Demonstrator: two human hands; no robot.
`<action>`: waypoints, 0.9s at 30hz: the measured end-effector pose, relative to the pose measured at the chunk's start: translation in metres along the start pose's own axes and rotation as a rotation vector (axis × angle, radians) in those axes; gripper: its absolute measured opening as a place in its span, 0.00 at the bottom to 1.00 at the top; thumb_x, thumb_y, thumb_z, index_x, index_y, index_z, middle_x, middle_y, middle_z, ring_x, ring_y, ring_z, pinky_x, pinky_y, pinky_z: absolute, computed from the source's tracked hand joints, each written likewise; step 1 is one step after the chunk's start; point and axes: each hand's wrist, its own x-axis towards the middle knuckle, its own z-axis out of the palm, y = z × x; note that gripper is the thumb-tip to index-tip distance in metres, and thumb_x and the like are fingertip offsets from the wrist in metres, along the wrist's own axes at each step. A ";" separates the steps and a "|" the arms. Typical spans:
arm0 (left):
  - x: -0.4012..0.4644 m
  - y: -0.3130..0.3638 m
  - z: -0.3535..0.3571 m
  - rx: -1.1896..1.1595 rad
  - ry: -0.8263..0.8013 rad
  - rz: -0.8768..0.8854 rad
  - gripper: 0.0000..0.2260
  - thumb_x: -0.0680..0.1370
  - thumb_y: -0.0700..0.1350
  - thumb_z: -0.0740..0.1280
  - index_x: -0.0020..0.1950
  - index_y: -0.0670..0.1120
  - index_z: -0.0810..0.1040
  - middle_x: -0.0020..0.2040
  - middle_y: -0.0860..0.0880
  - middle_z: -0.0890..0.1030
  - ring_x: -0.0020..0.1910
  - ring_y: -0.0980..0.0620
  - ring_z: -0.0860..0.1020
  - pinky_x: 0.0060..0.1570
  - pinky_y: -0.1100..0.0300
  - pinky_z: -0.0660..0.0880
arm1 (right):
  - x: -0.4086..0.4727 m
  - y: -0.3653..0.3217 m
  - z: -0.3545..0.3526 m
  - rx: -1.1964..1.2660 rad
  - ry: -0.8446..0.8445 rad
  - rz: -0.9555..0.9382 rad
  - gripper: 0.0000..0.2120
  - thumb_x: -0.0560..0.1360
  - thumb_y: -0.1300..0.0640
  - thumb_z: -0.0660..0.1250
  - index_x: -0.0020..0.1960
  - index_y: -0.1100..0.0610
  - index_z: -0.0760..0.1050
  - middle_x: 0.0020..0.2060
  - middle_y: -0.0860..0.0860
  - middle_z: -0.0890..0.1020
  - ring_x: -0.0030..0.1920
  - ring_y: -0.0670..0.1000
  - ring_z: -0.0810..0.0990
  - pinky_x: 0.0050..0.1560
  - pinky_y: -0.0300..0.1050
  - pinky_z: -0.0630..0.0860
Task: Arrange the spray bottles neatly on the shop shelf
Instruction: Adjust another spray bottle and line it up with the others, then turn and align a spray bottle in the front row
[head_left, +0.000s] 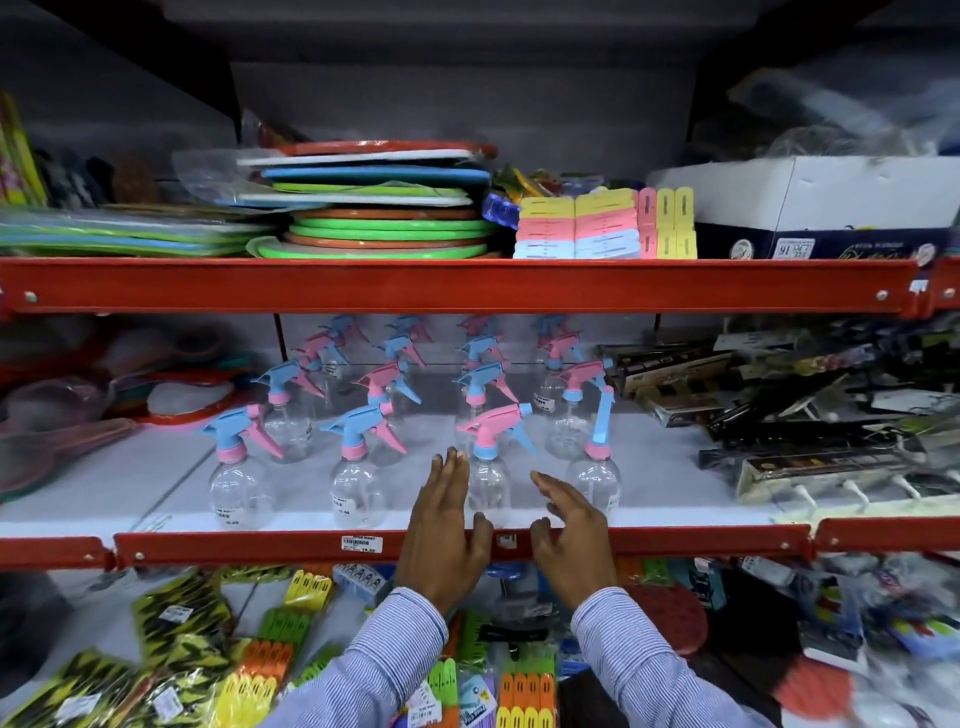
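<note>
Several clear spray bottles with pink and blue trigger heads stand in rows on the white middle shelf (156, 488). In the front row, a pink-headed bottle (488, 467) stands between my two hands. My left hand (441, 525) is just left of it, fingers straight and close to its side. My right hand (571, 525) is to its right, fingers spread, between it and the front right bottle (595, 467), whose blue head points away from me. Two blue-headed bottles, the far left one (239, 483) and its neighbour (358, 483), stand further left. Neither hand holds anything.
The red shelf rail (260, 548) runs across in front, my palms over it. Dark boxed goods (779, 415) crowd the shelf's right side, plastic ware (104, 395) the left. Plates (384, 228) and peg packs (576, 228) lie on the shelf above. Packaged items fill the shelf below.
</note>
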 end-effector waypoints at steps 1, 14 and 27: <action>-0.002 0.001 0.000 0.068 0.031 0.042 0.29 0.77 0.50 0.58 0.78 0.48 0.55 0.79 0.51 0.54 0.78 0.56 0.48 0.78 0.52 0.54 | -0.003 0.002 -0.004 -0.035 0.031 -0.032 0.25 0.70 0.65 0.62 0.66 0.51 0.73 0.64 0.47 0.77 0.62 0.46 0.75 0.66 0.42 0.71; -0.002 0.066 0.047 0.208 0.043 0.277 0.26 0.75 0.50 0.60 0.73 0.44 0.67 0.74 0.47 0.69 0.75 0.51 0.64 0.75 0.52 0.61 | -0.001 0.053 -0.081 -0.127 0.202 -0.042 0.26 0.70 0.63 0.62 0.68 0.55 0.71 0.65 0.52 0.75 0.65 0.48 0.72 0.69 0.43 0.68; 0.017 0.128 0.090 -0.149 0.040 -0.276 0.25 0.73 0.48 0.67 0.69 0.43 0.70 0.66 0.43 0.76 0.63 0.45 0.76 0.65 0.51 0.72 | 0.057 0.063 -0.098 0.126 -0.292 0.271 0.29 0.72 0.64 0.62 0.72 0.54 0.62 0.67 0.53 0.74 0.65 0.54 0.74 0.66 0.52 0.72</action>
